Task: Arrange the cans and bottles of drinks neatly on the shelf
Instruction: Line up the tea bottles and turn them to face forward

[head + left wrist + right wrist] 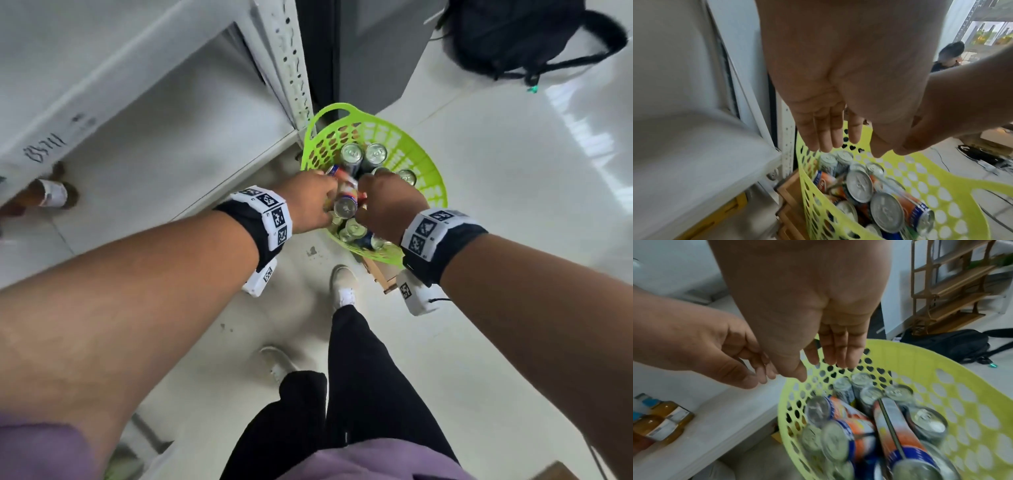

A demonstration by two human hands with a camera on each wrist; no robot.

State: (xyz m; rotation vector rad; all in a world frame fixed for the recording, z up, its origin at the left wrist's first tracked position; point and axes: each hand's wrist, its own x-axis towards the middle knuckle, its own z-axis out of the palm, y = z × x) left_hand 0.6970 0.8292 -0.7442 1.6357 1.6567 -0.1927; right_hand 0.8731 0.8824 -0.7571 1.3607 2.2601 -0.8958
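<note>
A lime-green perforated basket (342, 110) holds several drink cans: orange-and-blue cans (346, 200) lie on their sides, and silver-topped cans (352, 152) stand at the far side. Both hands hover over the cans, close together. My left hand (830, 142) has straight fingers and holds nothing. My right hand (830, 360) also has straight fingers pointing down at the orange cans (896, 426), not touching them. In the head view the left hand (317, 197) and right hand (387, 202) flank one orange can, and their fingertips are hidden.
The white shelf (171, 137) is to the left of the basket, with amber bottles (666, 418) standing on it. A wooden stand (789, 194) sits under the basket. A black backpack (520, 34) lies on the floor at the far right. My feet (344, 284) are just below the basket.
</note>
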